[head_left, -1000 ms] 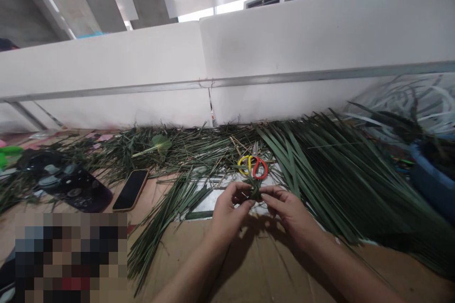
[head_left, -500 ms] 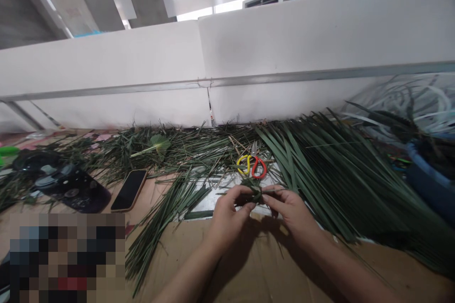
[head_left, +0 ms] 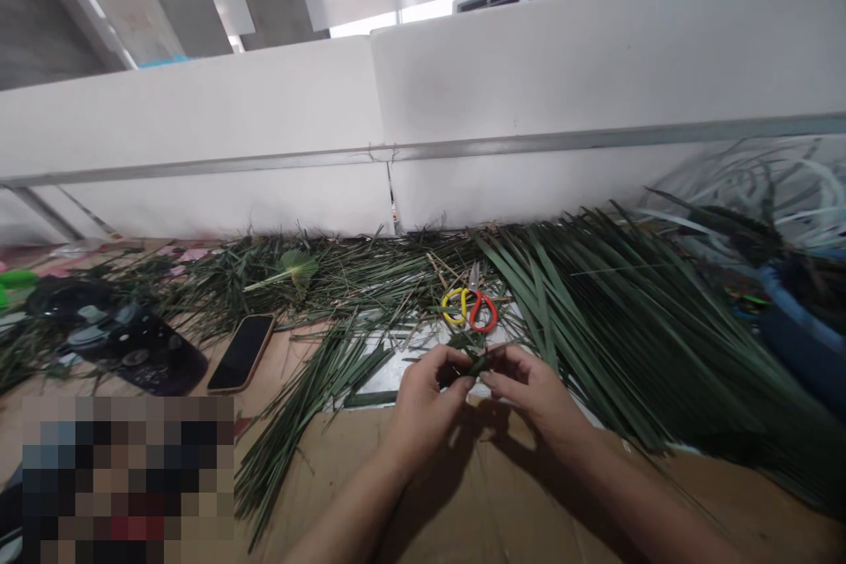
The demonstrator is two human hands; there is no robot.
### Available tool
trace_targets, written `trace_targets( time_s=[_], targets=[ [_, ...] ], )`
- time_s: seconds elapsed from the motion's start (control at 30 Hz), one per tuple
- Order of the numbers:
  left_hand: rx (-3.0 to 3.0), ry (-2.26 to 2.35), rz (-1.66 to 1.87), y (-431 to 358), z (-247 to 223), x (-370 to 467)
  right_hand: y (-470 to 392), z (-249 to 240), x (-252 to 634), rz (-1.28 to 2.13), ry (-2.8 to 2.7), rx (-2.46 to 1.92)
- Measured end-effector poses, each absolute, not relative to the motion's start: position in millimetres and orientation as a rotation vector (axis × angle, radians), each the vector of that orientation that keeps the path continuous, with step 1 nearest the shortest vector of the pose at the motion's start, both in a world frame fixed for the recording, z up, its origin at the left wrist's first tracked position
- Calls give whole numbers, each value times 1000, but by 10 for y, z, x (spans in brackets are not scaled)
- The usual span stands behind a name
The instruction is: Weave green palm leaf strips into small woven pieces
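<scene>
Between my two hands is a small piece of folded green leaf strips [head_left: 477, 361], partly hidden by my fingers. My left hand [head_left: 433, 392] pinches it from the left, thumb and fingers closed. From the other side my right hand [head_left: 529, 379] grips a strip of it between thumb and forefinger. Just beyond my fingertips lie scissors [head_left: 474, 286] with one yellow and one red handle, blades pointing away. Beneath my hands is a sheet of brown cardboard [head_left: 456, 493]. A bundle of cut leaf strips [head_left: 291, 423] rests left of my left hand.
Long green leaves [head_left: 614, 326] spread across the right side, near a blue container [head_left: 799, 326]. A phone [head_left: 241, 352] and a dark tumbler [head_left: 142, 348] lie at left. Leaf scraps [head_left: 370, 273] cover the back, along a white partition [head_left: 529, 176]. A blurred patch hides the lower left.
My right fingers have shifted slightly on the leaf piece, and the strip between my hands now slants upward to the right. My left hand has stayed nearly in place.
</scene>
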State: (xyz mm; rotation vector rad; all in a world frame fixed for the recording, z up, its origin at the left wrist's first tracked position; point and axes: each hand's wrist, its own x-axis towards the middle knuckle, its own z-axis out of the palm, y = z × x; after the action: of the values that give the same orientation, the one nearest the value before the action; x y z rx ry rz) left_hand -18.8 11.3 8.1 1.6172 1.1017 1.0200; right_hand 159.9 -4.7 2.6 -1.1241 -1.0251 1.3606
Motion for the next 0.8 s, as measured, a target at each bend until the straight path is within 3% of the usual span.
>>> trace_targets(
  time_s=[0.8],
  targets=[
    [1382,1062,1010,82,73,-117,-1,-100,1562,1236,-955,-1192]
  ],
)
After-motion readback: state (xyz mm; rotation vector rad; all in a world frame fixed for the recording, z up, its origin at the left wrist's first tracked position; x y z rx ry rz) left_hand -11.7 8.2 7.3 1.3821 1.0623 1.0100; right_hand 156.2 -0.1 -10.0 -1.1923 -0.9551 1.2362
